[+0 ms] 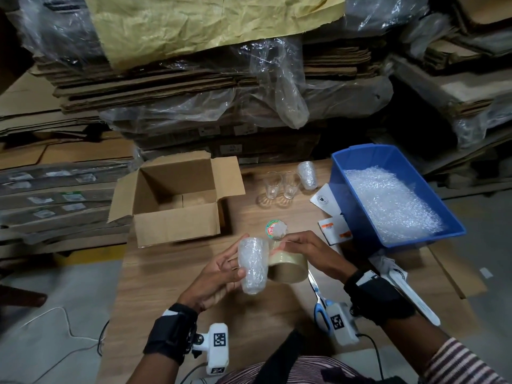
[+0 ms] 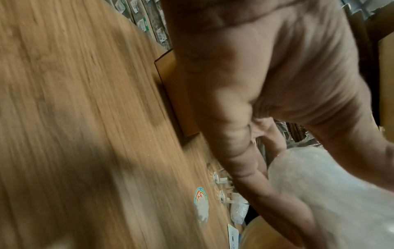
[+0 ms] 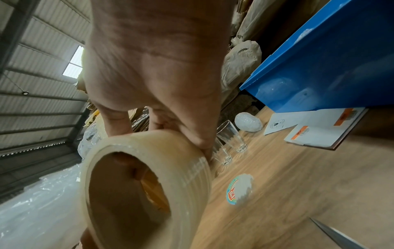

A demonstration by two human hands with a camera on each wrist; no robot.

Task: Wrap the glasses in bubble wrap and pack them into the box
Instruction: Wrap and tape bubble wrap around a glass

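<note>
My left hand (image 1: 219, 275) grips clear bubble-wrapped glass (image 1: 252, 266); my right hand (image 1: 310, 252) clasps tan packing-tape roll (image 1: 288, 266). Open brown cardboard box (image 1: 177, 198) at 11 o'clock.

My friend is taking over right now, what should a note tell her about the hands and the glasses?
Left hand grips a glass wrapped in bubble wrap, held above the wooden table.
Right hand holds the roll of clear packing tape against it.
Done: another wrapped glass stands by the blue plastic bin of bubble wrap.
Left: tape this one, wrap the two bare clear glasses, pack all into the open cardboard box, which looks empty.
</note>
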